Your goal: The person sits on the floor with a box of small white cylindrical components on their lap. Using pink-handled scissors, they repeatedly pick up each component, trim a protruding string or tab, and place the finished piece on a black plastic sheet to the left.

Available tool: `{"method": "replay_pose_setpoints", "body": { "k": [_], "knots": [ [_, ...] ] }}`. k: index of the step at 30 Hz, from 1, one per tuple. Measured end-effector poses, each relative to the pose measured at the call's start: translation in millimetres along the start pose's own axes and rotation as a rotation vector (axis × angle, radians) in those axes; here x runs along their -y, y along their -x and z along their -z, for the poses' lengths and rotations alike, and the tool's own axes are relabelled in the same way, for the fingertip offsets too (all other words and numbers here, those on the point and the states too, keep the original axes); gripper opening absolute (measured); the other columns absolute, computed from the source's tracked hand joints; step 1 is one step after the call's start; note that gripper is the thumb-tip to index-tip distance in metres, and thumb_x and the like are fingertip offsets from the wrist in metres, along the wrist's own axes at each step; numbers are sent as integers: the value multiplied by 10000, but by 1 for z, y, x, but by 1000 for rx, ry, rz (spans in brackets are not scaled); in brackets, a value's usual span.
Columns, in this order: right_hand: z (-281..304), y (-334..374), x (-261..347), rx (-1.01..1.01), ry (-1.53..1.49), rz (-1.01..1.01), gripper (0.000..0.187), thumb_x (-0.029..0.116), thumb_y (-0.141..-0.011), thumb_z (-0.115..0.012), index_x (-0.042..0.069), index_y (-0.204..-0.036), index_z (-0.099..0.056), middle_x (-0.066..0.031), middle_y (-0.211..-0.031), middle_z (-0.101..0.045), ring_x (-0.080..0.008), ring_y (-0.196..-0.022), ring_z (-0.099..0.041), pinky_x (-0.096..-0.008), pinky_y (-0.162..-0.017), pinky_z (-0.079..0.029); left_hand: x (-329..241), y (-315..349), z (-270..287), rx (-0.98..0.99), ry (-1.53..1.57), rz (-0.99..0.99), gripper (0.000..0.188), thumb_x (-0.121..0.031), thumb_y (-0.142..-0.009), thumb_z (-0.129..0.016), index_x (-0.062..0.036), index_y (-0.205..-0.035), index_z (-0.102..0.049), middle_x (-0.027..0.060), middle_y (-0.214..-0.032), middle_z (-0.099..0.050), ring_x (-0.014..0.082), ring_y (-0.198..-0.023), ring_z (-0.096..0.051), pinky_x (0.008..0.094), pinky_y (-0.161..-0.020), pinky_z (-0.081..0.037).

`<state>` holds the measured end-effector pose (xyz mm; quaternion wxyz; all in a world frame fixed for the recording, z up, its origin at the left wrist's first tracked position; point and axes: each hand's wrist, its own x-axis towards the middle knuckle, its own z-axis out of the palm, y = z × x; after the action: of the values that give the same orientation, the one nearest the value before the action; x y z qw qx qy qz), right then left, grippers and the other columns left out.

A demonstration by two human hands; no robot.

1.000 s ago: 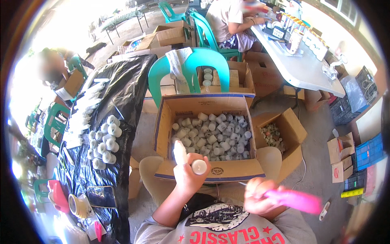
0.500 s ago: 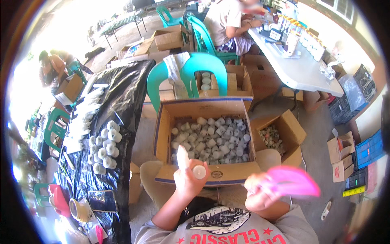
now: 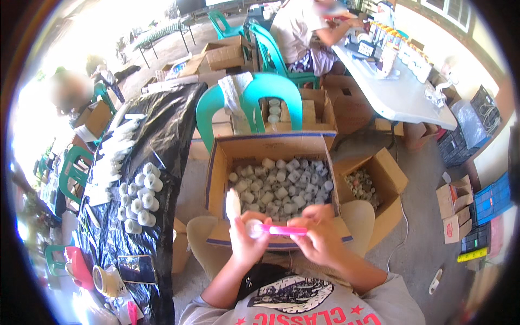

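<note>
My left hand (image 3: 245,238) grips a small white bottle (image 3: 234,205) upright, its round end facing me. My right hand (image 3: 320,238) holds a pink flat stick-like tool (image 3: 283,230) level, its tip at the bottle in my left hand. Both hands meet over the near edge of a large open cardboard box (image 3: 216,162) filled with several small white bottles (image 3: 279,184). The box rests against my knees.
A smaller open carton (image 3: 392,173) of little caps stands right of the box. A black-covered table (image 3: 162,141) on my left carries rows of white bottles, a phone and a tape roll. A teal chair (image 3: 254,89) and more cartons stand beyond. Another person sits at a white table (image 3: 401,92) far right.
My right hand swung the pink tool from low at the right up and leftward to the bottle. My left hand kept the bottle and stayed in place.
</note>
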<state>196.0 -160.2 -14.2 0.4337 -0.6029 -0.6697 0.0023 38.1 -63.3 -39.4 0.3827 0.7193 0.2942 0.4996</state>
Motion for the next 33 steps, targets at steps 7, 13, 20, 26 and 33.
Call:
{"method": "replay_pose_setpoints", "body": {
  "k": [7, 13, 20, 26, 33],
  "knots": [
    [10, 9, -12, 148, -282, -332, 393, 145, -860, -628, 154, -1231, -497, -103, -954, -605, -206, -904, -617, -374, -808, -452, 31, -16, 21, 27, 471, 568, 494, -320, -950, -385, -34, -1351, -424, 158, -1004, -687, 81, -649, -556, 213, -592, -449],
    [-9, 38, -28, 308, -1770, -479, 524, 331, -874, -646, 87, -1269, -404, -250, -1450, -310, -394, -1300, -398, -482, -1082, -334, 38, -14, 18, -77, 1171, 981, 529, -434, -919, -380, -64, -1280, -494, 167, -1009, -671, 264, -915, -665, 336, -797, -547],
    [-11, 45, -8, 331, -1739, -533, 419, 238, -912, -613, 107, -1255, -413, -200, -1243, -478, -337, -1230, -490, -438, -1017, -410, 40, -19, 10, -258, 1267, 967, 511, -412, -909, -415, -39, -1239, -526, 178, -1076, -646, 269, -972, -652, 348, -852, -543],
    [-6, 41, 11, 513, -1479, -597, 969, 272, -821, -737, 110, -1507, -72, -2, -885, -419, -72, -736, -402, -215, -671, -393, 31, -18, 8, -231, 1302, 992, 526, -415, -900, -421, -31, -1244, -523, 185, -1094, -638, 284, -991, -644, 352, -866, -537],
    [-13, 41, 2, 696, -1431, -618, 1000, 408, -817, -719, 71, -1505, -75, 30, -857, -382, -68, -756, -379, -209, -670, -358, 18, -20, 4, -202, 1229, 959, 556, -430, -892, -427, -7, -1244, -509, 163, -1040, -644, 261, -935, -642, 342, -846, -543]
  ]
}}
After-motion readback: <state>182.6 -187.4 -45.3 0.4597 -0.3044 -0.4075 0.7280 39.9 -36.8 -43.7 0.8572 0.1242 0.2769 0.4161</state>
